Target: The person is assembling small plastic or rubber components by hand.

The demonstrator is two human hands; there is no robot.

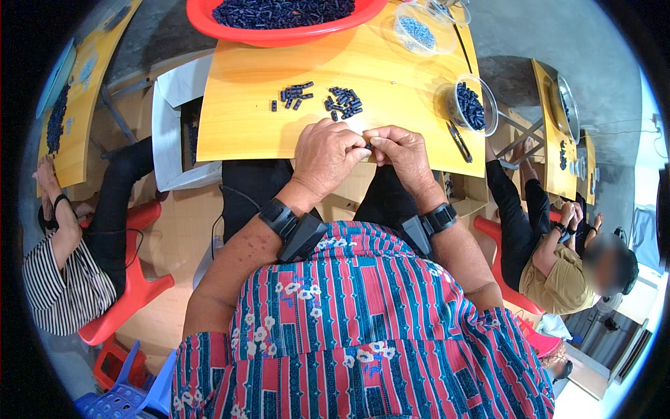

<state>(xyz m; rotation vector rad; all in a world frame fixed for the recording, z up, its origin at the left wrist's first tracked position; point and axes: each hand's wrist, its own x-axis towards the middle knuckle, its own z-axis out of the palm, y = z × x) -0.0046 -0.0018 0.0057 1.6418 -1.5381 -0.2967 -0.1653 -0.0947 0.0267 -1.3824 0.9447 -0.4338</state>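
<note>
My left hand (326, 155) and my right hand (403, 155) meet fingertip to fingertip at the near edge of a yellow wooden table (237, 133). Both are pinched together on something small between the fingers; the piece itself is hidden. Just beyond my hands lie two loose clusters of small dark blue plastic pieces, a left cluster (294, 96) and a right cluster (343, 102). A black band sits on each wrist.
A red basin (209, 21) full of dark pieces stands at the table's far edge. A clear bowl (472, 105) with dark pieces and another clear bowl (423, 29) with bluish bits sit right. Black pliers (459, 142) lie near the right edge. Seated people flank me left (66, 272) and right (558, 265).
</note>
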